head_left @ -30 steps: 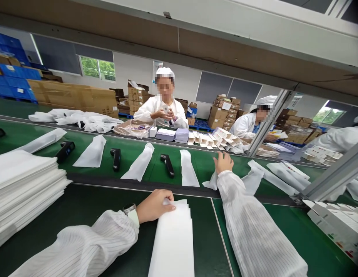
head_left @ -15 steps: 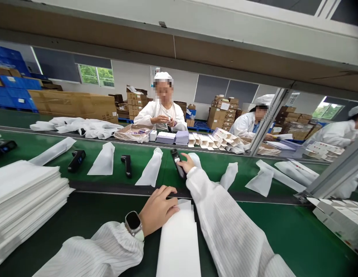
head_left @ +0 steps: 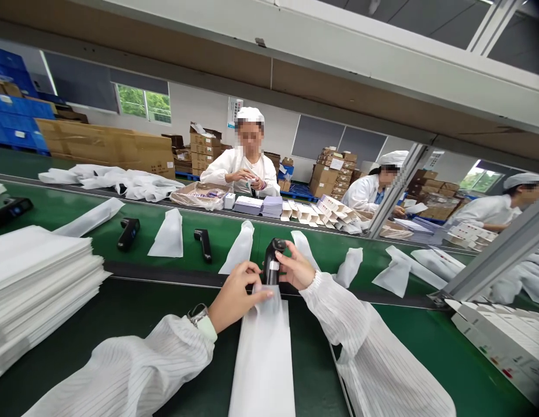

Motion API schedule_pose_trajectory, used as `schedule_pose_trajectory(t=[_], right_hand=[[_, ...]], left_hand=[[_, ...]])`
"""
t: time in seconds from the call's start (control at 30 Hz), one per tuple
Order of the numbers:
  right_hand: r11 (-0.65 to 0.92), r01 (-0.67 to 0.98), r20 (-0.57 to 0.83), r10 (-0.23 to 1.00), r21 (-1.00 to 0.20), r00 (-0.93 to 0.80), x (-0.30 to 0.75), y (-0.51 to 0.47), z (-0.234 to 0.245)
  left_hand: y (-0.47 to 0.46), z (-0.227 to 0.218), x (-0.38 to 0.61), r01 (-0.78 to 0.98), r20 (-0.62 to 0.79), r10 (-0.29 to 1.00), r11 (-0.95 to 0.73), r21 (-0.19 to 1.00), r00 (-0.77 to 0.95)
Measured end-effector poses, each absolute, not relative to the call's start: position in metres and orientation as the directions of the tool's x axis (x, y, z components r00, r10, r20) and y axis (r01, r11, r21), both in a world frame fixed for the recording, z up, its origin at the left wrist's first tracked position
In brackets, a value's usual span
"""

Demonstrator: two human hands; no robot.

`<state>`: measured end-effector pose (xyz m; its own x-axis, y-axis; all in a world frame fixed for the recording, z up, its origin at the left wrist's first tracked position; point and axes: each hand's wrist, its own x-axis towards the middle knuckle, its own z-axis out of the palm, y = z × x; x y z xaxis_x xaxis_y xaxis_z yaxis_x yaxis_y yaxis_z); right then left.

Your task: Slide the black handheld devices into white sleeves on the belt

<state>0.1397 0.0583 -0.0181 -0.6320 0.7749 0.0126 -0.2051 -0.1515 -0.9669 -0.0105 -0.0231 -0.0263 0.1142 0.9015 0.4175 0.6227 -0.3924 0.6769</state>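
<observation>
My right hand (head_left: 295,270) grips a black handheld device (head_left: 272,262) and holds it upright at the mouth of the top white foam bag (head_left: 263,353), its lower end inside the bag. My left hand (head_left: 235,295) pinches the bag's upper edge and holds it apart. The bag lies on a small stack of the same bags on the green table in front of me. Beyond them, more black devices (head_left: 203,243) and filled white bags (head_left: 240,249) lie on the green conveyor belt (head_left: 321,246).
A tall stack of white foam bags (head_left: 32,289) stands at my left. White cartons (head_left: 499,341) lie at the right edge. Across the belt, people in white coats and caps work beside flat boxes (head_left: 313,213) and leaflet stacks (head_left: 261,205). A metal frame post (head_left: 491,260) slants at right.
My right hand reached to the belt, took a black device and brought it back to the bag. My left hand has lifted the bag's edge apart. The belt items have shifted right.
</observation>
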Motion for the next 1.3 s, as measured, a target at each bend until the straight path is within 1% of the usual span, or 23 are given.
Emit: schedule_pose_trajectory(t=[0.1,0.13,0.2,0.27,0.37,0.43,0.5,0.53,0.57,0.6,0.63,0.67,0.73,0.77,0.87,0.93,0.97,1.03,1.07,1.1,1.17,1.2,1.3], right_hand=[[-0.144,-0.119,0.009,0.601,-0.982,-0.799,0.147,0.057,-0.019],[-0.107,-0.100,0.026,0.543,-0.989,-0.839,0.148,0.057,-0.020],[-0.021,-0.086,0.065,0.481,-0.996,-0.874,0.150,0.054,-0.023],[0.019,-0.097,0.095,0.457,-0.995,-0.884,0.146,0.048,-0.029],[-0.012,-0.108,0.091,0.448,-0.994,-0.889,0.136,0.039,-0.036],[-0.015,-0.120,0.094,0.523,-0.993,-0.847,0.133,0.040,-0.035],[0.033,-0.181,0.154,0.686,-0.983,-0.712,0.139,0.055,-0.027],[0.090,-0.207,0.199,0.776,-0.974,-0.598,0.146,0.068,-0.022],[0.174,-0.193,0.244,0.861,-0.966,-0.446,0.156,0.084,-0.016],[0.260,-0.135,0.288,0.918,-0.956,-0.273,0.167,0.101,-0.011],[0.341,-0.006,0.340,0.936,-0.940,-0.087,0.178,0.119,-0.007],[0.371,0.165,0.388,0.918,-0.914,0.084,0.189,0.136,-0.006],[0.361,0.318,0.435,0.877,-0.877,0.205,0.207,0.162,-0.009],[0.347,0.364,0.442,0.870,-0.864,0.219,0.212,0.171,-0.013],[0.323,0.446,0.446,0.871,-0.835,0.204,0.208,0.180,-0.028],[0.337,0.526,0.487,0.856,-0.781,0.174,0.192,0.174,-0.033],[0.363,0.589,0.519,0.847,-0.722,0.114,0.180,0.169,-0.034],[0.454,0.697,0.544,0.832,-0.555,-0.108,0.149,0.156,-0.034],[0.517,0.721,0.516,0.818,-0.461,-0.256,0.130,0.149,-0.035],[0.573,0.699,0.478,0.800,-0.428,-0.363,0.111,0.141,-0.036],[0.634,0.658,0.436,0.768,-0.408,-0.469,0.074,0.127,-0.044],[0.636,0.639,0.385,0.771,-0.432,-0.507,0.058,0.121,-0.050],[0.503,0.601,0.240,0.852,-0.621,-0.465,0.029,0.115,-0.062]], left_hand=[[-0.015,-0.015,-0.009,0.539,0.445,0.895,-0.361,0.761,-0.029],[-0.013,-0.013,-0.009,0.512,0.440,0.896,-0.354,0.783,-0.054],[-0.010,-0.009,-0.009,0.445,0.413,0.909,-0.345,0.826,-0.062],[-0.008,-0.007,-0.009,0.368,0.402,0.913,-0.352,0.861,-0.067],[-0.006,-0.006,-0.006,0.300,0.423,0.899,-0.375,0.877,-0.113],[-0.005,-0.007,-0.003,0.290,0.434,0.892,-0.385,0.876,-0.125],[-0.005,-0.011,-0.003,0.306,0.427,0.894,-0.373,0.876,-0.133],[-0.005,-0.015,-0.004,0.339,0.420,0.898,-0.359,0.870,-0.128],[-0.005,-0.019,-0.006,0.390,0.401,0.911,-0.336,0.857,-0.098],[-0.005,-0.024,-0.008,0.454,0.361,0.932,-0.306,0.836,-0.036],[-0.005,-0.029,-0.011,0.526,0.300,0.953,-0.279,0.803,0.047],[-0.004,-0.033,-0.014,0.592,0.224,0.966,-0.257,0.764,0.130],[0.000,-0.040,-0.018,0.673,0.066,0.966,-0.222,0.706,0.250],[0.002,-0.041,-0.019,0.690,0.010,0.959,-0.212,0.692,0.284],[0.009,-0.040,-0.021,0.708,-0.078,0.936,-0.203,0.677,0.343],[0.008,-0.037,-0.021,0.701,-0.096,0.929,-0.200,0.684,0.358],[0.005,-0.036,-0.021,0.697,-0.088,0.932,-0.199,0.690,0.353],[-0.005,-0.034,-0.020,0.694,-0.050,0.947,-0.195,0.693,0.316],[-0.011,-0.033,-0.019,0.699,-0.023,0.956,-0.197,0.687,0.291],[-0.018,-0.034,-0.019,0.711,0.008,0.964,-0.202,0.674,0.266],[-0.030,-0.035,-0.016,0.730,0.056,0.974,-0.204,0.653,0.221],[-0.035,-0.036,-0.015,0.743,0.071,0.977,-0.197,0.640,0.199],[-0.044,-0.037,-0.012,0.803,0.138,0.972,-0.234,0.548,0.189]])
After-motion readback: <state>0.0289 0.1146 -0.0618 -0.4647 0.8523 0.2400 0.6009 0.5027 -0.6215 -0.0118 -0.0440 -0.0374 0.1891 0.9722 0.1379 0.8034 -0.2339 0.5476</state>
